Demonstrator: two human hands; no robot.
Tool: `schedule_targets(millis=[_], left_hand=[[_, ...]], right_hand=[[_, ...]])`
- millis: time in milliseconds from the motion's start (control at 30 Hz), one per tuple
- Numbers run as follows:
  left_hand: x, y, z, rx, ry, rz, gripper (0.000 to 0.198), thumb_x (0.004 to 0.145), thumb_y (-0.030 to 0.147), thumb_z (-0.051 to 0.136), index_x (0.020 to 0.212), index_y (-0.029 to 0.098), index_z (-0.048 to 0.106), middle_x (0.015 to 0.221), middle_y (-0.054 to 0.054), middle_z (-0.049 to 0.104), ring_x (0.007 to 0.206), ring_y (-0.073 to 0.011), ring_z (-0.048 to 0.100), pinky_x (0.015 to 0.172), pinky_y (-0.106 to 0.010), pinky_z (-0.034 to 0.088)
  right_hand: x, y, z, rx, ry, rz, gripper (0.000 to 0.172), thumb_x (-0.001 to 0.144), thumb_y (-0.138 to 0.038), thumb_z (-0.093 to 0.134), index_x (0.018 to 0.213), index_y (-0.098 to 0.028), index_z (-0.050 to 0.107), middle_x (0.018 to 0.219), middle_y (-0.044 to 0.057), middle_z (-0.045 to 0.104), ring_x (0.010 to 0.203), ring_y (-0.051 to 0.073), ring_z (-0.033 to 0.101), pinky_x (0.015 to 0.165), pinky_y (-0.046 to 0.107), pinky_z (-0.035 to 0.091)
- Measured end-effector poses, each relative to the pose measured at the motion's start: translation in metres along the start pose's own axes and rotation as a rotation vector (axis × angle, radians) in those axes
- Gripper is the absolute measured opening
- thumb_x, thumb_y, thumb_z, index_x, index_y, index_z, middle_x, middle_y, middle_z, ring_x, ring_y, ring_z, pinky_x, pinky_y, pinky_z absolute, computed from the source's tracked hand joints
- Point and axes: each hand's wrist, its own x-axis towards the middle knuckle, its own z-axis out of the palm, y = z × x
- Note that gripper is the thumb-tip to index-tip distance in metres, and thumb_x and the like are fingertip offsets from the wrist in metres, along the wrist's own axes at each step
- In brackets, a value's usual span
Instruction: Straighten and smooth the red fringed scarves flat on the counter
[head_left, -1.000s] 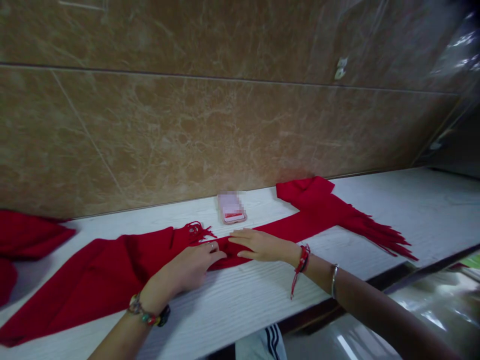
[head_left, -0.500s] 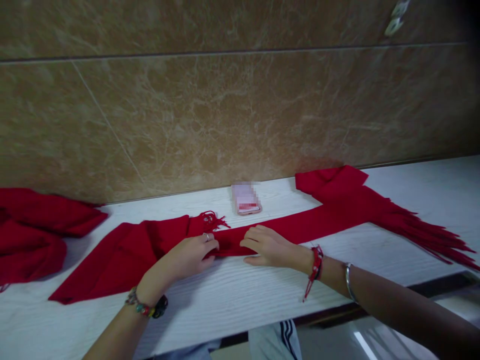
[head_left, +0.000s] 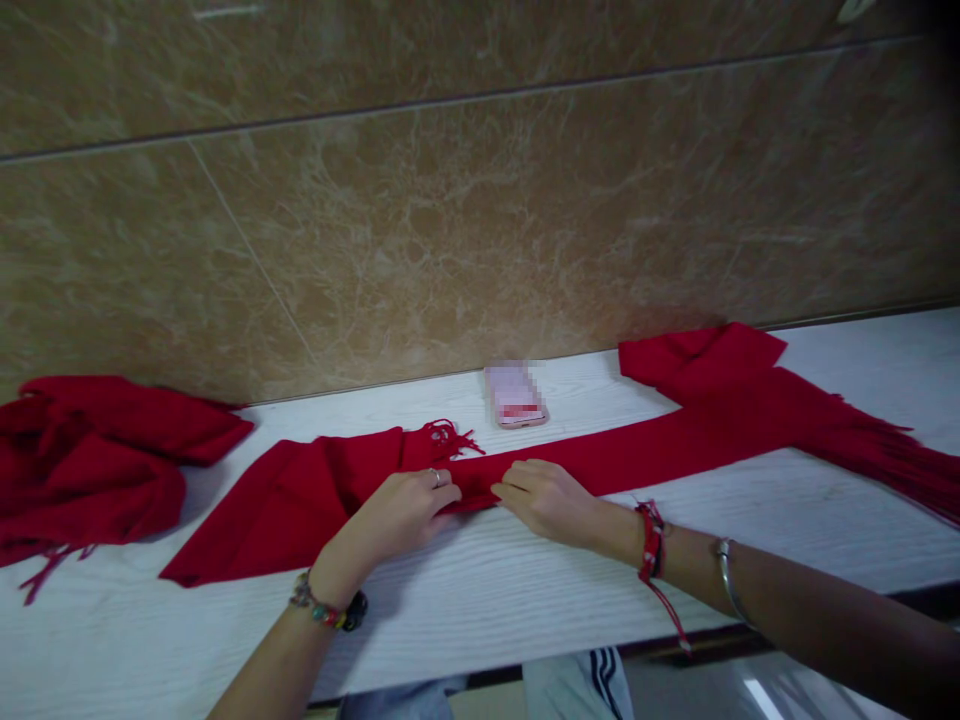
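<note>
A long red scarf (head_left: 645, 445) lies folded into a narrow strip across the white tabletop, with fringe at its right end. My left hand (head_left: 401, 510) grips the near edge of the strip, fingers curled over it. Close by on the right, my right hand (head_left: 547, 500) pinches the same edge between thumb and fingers. The scarf's left part spreads wider and slants toward me, and a short tangle of fringe (head_left: 446, 437) shows just beyond my left hand. Part of the cloth is hidden under both hands.
Another crumpled red cloth (head_left: 97, 460) with fringe lies at the far left. A phone in a pinkish case (head_left: 516, 395) rests near the brown marbled wall (head_left: 450, 230). The white table (head_left: 450, 630) ends at a dark front edge above my legs.
The view has shifted, so everything sits slightly farther right. My right hand's thumb and fingers have drawn together on the scarf's edge; both hands stay close together.
</note>
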Motion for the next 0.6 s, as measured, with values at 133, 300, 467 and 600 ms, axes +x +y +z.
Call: schedule_targets(millis=[133, 300, 467, 600], left_hand=[[0.001, -0.002, 0.001, -0.004, -0.008, -0.037, 0.017, 0.084, 0.020, 0.044, 0.087, 0.018, 0.060, 0.084, -0.004, 0.061, 0.074, -0.0147, 0.058, 0.064, -0.024, 0.045], [-0.006, -0.004, -0.001, 0.032, -0.017, -0.072, 0.016, 0.079, 0.014, 0.048, 0.090, 0.018, 0.059, 0.089, -0.005, 0.060, 0.079, -0.0172, 0.057, 0.066, -0.026, 0.046], [-0.040, -0.011, 0.001, 0.091, 0.008, -0.184, 0.022, 0.075, 0.012, 0.052, 0.096, 0.017, 0.056, 0.100, -0.008, 0.056, 0.089, -0.0210, 0.055, 0.077, -0.033, 0.046], [-0.071, -0.023, 0.004, 0.157, 0.021, -0.319, 0.026, 0.072, 0.007, 0.054, 0.096, 0.016, 0.057, 0.100, -0.010, 0.057, 0.092, -0.0232, 0.055, 0.079, -0.036, 0.045]], right_hand=[[0.010, -0.011, 0.002, 0.000, 0.008, 0.012, 0.014, 0.084, -0.025, 0.050, 0.078, -0.015, 0.057, 0.070, 0.003, 0.057, 0.067, 0.016, 0.049, 0.060, 0.029, 0.034], [0.028, -0.025, 0.007, -0.007, -0.045, -0.005, 0.014, 0.085, -0.013, 0.046, 0.076, -0.015, 0.056, 0.070, 0.003, 0.057, 0.067, 0.016, 0.050, 0.059, 0.028, 0.033], [0.029, -0.024, 0.005, -0.005, -0.082, -0.011, 0.013, 0.084, -0.010, 0.046, 0.078, -0.015, 0.056, 0.070, 0.003, 0.058, 0.066, 0.016, 0.050, 0.059, 0.028, 0.033], [0.025, -0.021, 0.007, -0.007, -0.030, -0.048, 0.014, 0.085, -0.010, 0.044, 0.078, -0.014, 0.057, 0.067, 0.003, 0.057, 0.064, 0.015, 0.049, 0.058, 0.028, 0.032]])
